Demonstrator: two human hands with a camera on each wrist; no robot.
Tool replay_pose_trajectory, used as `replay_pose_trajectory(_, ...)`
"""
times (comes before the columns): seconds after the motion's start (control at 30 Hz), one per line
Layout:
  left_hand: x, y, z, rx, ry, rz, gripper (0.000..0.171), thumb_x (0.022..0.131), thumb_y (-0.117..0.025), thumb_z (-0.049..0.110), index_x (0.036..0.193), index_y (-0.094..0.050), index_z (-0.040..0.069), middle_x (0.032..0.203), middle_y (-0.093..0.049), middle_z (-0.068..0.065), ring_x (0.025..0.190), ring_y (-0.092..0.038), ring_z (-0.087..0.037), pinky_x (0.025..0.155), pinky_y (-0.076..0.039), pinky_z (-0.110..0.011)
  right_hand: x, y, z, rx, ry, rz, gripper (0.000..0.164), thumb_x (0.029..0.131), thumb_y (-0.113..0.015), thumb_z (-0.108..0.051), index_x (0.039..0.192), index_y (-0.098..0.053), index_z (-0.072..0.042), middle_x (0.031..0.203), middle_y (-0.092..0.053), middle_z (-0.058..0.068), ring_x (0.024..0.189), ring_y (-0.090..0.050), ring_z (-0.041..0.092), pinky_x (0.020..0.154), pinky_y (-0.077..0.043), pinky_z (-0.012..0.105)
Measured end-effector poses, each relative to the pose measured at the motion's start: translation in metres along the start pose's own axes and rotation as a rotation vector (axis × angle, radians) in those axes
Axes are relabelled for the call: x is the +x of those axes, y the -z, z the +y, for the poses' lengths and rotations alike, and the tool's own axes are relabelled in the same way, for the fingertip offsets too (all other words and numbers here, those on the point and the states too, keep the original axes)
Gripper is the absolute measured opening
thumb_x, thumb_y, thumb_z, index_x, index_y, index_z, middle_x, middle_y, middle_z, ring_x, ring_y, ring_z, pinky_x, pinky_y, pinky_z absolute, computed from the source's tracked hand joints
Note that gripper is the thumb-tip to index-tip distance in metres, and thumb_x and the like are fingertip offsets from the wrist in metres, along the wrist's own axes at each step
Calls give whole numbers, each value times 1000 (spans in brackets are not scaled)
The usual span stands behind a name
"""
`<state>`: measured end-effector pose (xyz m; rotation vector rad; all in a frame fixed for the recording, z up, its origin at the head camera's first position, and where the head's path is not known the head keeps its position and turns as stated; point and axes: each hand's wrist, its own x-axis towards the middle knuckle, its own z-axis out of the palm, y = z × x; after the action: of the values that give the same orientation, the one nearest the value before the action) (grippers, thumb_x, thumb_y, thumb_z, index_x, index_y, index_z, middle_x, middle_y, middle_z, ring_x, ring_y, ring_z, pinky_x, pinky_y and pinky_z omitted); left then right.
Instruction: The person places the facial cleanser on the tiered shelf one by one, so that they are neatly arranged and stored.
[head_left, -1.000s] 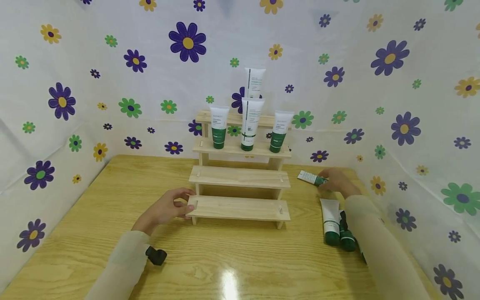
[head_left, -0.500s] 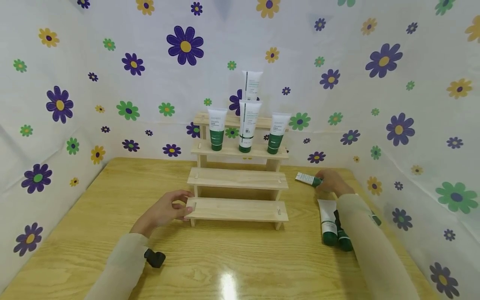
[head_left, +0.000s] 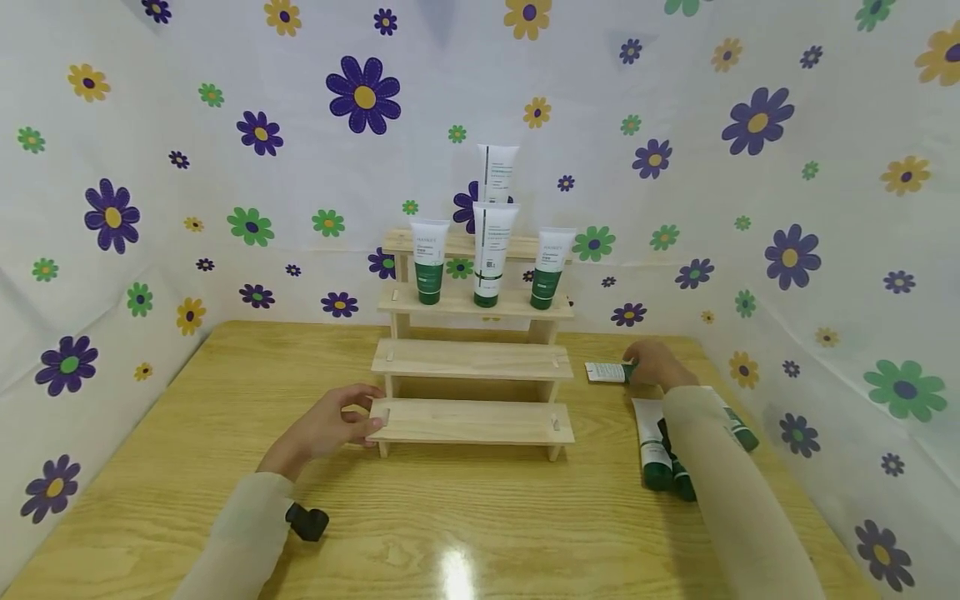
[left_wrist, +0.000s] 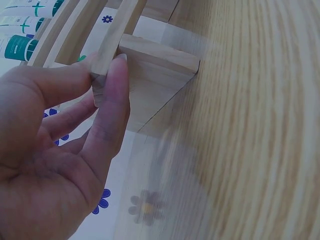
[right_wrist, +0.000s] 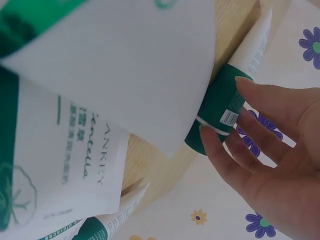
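Observation:
At the left end of the lowest shelf, my left hand [head_left: 330, 423] grips the tiered wooden stand [head_left: 472, 421]; thumb and fingers pinch the board's edge in the left wrist view. On the table right of the stand lies a white-and-green cream tube [head_left: 606, 372], with my right hand [head_left: 654, 365] at its green end. The right wrist view has thumb and fingertips pinching that tube's green part [right_wrist: 220, 100]. Three tubes stand caps down on the second-highest shelf: left [head_left: 430, 262], middle [head_left: 492, 254] and right [head_left: 551, 267]. Another tube [head_left: 497, 173] shows behind the middle one.
Below my right hand, more tubes lie on the table: one white tube [head_left: 651, 446], and others partly hidden by my sleeve [head_left: 720, 467]. Large tubes [right_wrist: 95, 150] fill the left of the right wrist view. Flowered cloth [head_left: 292, 183] borders the wooden table [head_left: 450, 517].
The tube at my right hand has turned nearly level and shifted slightly left with the hand. My left hand keeps its hold on the stand. The head view has shifted slightly.

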<state>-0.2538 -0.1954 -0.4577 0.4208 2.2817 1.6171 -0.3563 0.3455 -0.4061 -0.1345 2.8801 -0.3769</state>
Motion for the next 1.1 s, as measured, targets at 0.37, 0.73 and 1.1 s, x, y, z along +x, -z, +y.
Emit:
replay_pose_trajectory(0.37, -2, 0, 1, -6, -10, -2, 50, 100, -69, 14, 143, -49, -2, 127, -53, -26, 99, -70, -22, 81, -66, -36, -2, -5, -2, -14, 25, 32, 34, 91, -63, 8, 125, -66, 7, 127, -65, 30, 115, -61, 44, 103, -53, 60)
replay_pose_trajectory(0.73, -2, -1, 2, 12, -5, 5, 49, 100, -69, 15, 143, -50, -1, 128, -53, -26, 99, -70, -22, 82, -66, -37, 1, -5, 1, -6, 22, 8, 36, 87, -75, 1, 121, -65, 7, 128, -65, 29, 115, -61, 43, 105, -51, 61)
replay_pose_trajectory(1.1, -2, 0, 1, 13, -7, 3, 50, 100, -69, 17, 143, -50, -1, 129, -53, -26, 99, -70, -22, 82, -66, -37, 2, -1, 2, -94, 119, 16, 30, 89, -74, 0, 117, -65, 10, 118, -67, 32, 109, -64, 45, 98, -55, 57)
